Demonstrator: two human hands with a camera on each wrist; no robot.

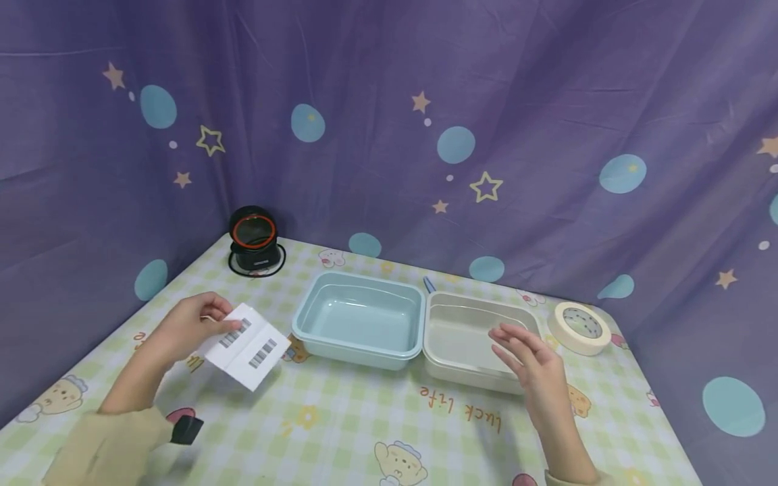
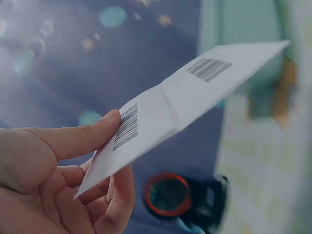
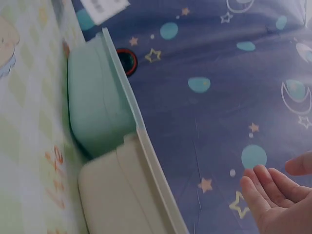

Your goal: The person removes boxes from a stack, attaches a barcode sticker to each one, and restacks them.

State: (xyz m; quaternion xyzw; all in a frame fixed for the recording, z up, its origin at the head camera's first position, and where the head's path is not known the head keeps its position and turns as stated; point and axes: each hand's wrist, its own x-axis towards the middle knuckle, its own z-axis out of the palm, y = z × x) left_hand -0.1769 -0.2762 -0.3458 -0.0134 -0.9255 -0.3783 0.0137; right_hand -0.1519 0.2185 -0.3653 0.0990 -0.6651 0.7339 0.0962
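Observation:
My left hand point(image 1: 193, 325) pinches a creased white paper card point(image 1: 248, 347) by its left part, thumb on top and fingers beneath. Two printed barcodes show on the card, one on each side of the crease; in the left wrist view the thumb tip lies at the edge of the nearer barcode point(image 2: 126, 127). Over the front right of the cream tub point(image 1: 468, 322), my right hand point(image 1: 530, 361) is raised with relaxed fingers and nothing in them. The light blue tub point(image 1: 358, 356) stands left of the cream one, their rims side by side.
A black scanner-like device point(image 1: 254, 239) with a red-orange ring stands at the back left, its cable around the base. A roll of masking tape point(image 1: 580, 331) lies at the right. Behind the tubs a blue stick-like thing point(image 1: 429, 285) pokes out. A purple curtain point(image 1: 389, 148) hangs behind the table.

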